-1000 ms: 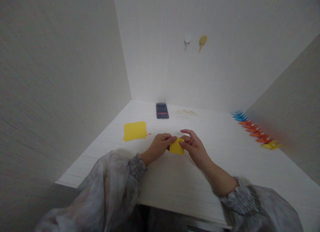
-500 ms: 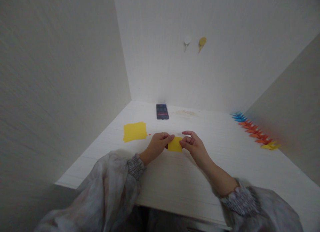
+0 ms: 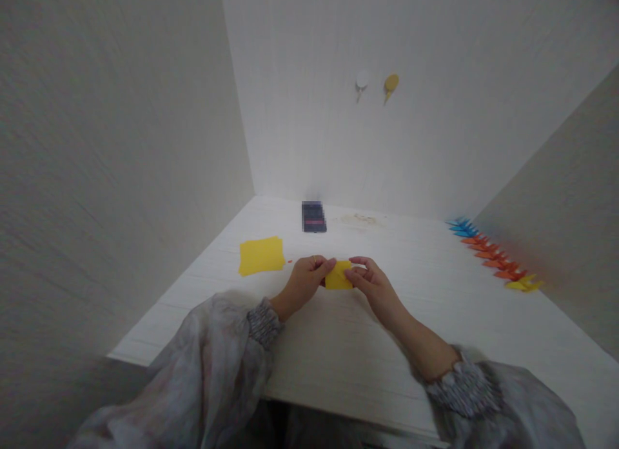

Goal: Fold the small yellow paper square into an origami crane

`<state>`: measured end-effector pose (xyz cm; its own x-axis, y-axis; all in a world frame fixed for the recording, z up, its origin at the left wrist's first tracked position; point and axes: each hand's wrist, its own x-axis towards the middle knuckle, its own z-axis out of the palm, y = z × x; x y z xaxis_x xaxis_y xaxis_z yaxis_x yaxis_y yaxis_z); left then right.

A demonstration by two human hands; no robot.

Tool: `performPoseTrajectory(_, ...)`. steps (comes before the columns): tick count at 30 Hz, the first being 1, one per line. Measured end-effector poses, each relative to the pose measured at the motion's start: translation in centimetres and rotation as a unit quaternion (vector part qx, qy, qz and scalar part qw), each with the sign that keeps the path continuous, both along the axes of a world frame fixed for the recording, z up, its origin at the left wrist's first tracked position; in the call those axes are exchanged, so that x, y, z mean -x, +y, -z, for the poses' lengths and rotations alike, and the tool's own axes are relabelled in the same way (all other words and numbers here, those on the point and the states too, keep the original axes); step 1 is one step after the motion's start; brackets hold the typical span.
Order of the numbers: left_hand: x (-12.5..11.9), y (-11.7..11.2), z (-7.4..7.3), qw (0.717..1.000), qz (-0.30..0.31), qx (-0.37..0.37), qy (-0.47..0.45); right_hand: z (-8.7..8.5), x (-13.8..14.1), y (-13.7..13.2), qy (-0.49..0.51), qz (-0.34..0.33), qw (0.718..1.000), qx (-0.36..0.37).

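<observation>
Between my two hands is a small folded piece of yellow origami paper (image 3: 337, 280), held just over the white table. My left hand (image 3: 306, 276) pinches its left edge, thumb on top; a ring shows on one finger. At the right edge, my right hand (image 3: 375, 282) grips the paper between thumb and fingers, the thumb lying across its face. The fingertips beneath the paper are hidden. Left of my left hand lies a stack of yellow paper sheets (image 3: 262, 255), with a tiny orange scrap (image 3: 290, 262) beside it.
A dark phone (image 3: 314, 218) lies near the back wall. Along the right wall runs a row of folded paper cranes, blue (image 3: 463, 228), orange-red (image 3: 493, 255) and yellow (image 3: 525, 284). A white hook (image 3: 362, 81) and a yellow hook (image 3: 391, 83) are on the back wall.
The lower edge of the yellow paper has come up a little, and it looks shorter. My right thumb has slid slightly left over it. My left hand stays almost still.
</observation>
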<state>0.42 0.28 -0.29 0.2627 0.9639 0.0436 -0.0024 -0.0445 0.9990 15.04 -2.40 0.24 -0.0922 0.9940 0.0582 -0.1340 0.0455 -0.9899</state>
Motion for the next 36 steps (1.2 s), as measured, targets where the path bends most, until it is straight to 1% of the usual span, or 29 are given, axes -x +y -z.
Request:
performPoseTrajectory(3, -0.1, 0.0, 0.2, 1.000, -0.003, -0.013, 0.004, 0.3, 0.0, 0.1, -0.038, -0.019, 0.999, 0.011)
performPoseTrajectory(5, -0.2, 0.0, 0.2, 1.000, 0.010, -0.009, -0.002, 0.4, -0.2, 0.1, -0.048, -0.017, 0.999, 0.007)
performPoseTrajectory(7, -0.2, -0.1, 0.0, 0.999, 0.029, 0.003, -0.019, 0.5, -0.4, 0.2, -0.039, -0.012, 0.999, 0.009)
performPoseTrajectory(10, -0.2, -0.2, -0.3, 0.998, 0.050, 0.024, -0.039, 0.6, -0.6, 0.2, -0.018, -0.022, 0.999, 0.028)
performPoseTrajectory(15, 0.0, -0.1, -0.1, 0.997, 0.064, 0.040, -0.002, 0.8, -0.6, 0.3, -0.007, -0.050, 0.997, 0.057)
performPoseTrajectory(18, 0.1, 0.1, 0.0, 0.996, 0.065, 0.066, 0.006, 0.7, -0.6, 0.2, -0.007, -0.038, 0.998, 0.058)
performPoseTrajectory(21, 0.2, 0.1, -0.2, 0.991, 0.075, 0.107, -0.020, 0.5, -0.6, 0.1, -0.004, -0.022, 0.999, 0.046)
performPoseTrajectory(24, 0.3, 0.1, -0.5, 0.985, 0.099, 0.133, -0.046, 0.4, -0.8, 0.1, -0.005, -0.008, 0.999, 0.034)
performPoseTrajectory(29, 0.6, 0.2, -0.4, 0.972, 0.160, 0.147, -0.093, 0.4, -1.1, 0.3, -0.003, 0.016, 1.000, 0.017)
performPoseTrajectory(32, 0.6, 0.0, -0.5, 0.962, 0.184, 0.157, -0.124, 0.4, -1.3, 0.5, 0.003, 0.025, 1.000, 0.011)
performPoseTrajectory(36, 0.6, -0.3, -1.0, 0.958, 0.209, 0.150, -0.131, 0.4, -1.7, 0.6, 0.010, 0.004, 1.000, 0.027)
